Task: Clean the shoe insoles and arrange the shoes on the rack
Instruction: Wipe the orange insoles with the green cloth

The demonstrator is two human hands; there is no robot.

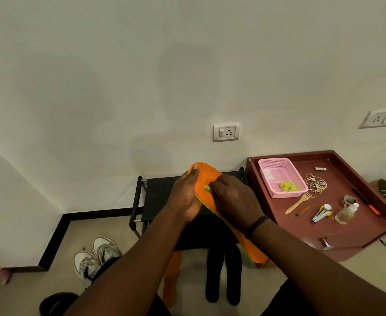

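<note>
Two orange insoles show from the head camera: one orange insole (206,179) held up at centre, a second orange insole (171,279) lying on the floor at six o'clock. Two black insoles (224,274) lie side by side just right of it, and two grey sneakers (96,256) sit at eight o'clock. One black shoe rack (155,195) stands against the wall behind the hands. One pink basket (281,176) rests on the maroon table (324,226) at three o'clock, among small items too tiny to name.

Much of the held insole is covered by both hands; its heel end passes behind the right forearm.

Left hand (185,199) grips the insole's left edge, thumb across the toe. Right hand (233,197) pinches a small yellow-green cloth (206,188) against the insole's face.
</note>
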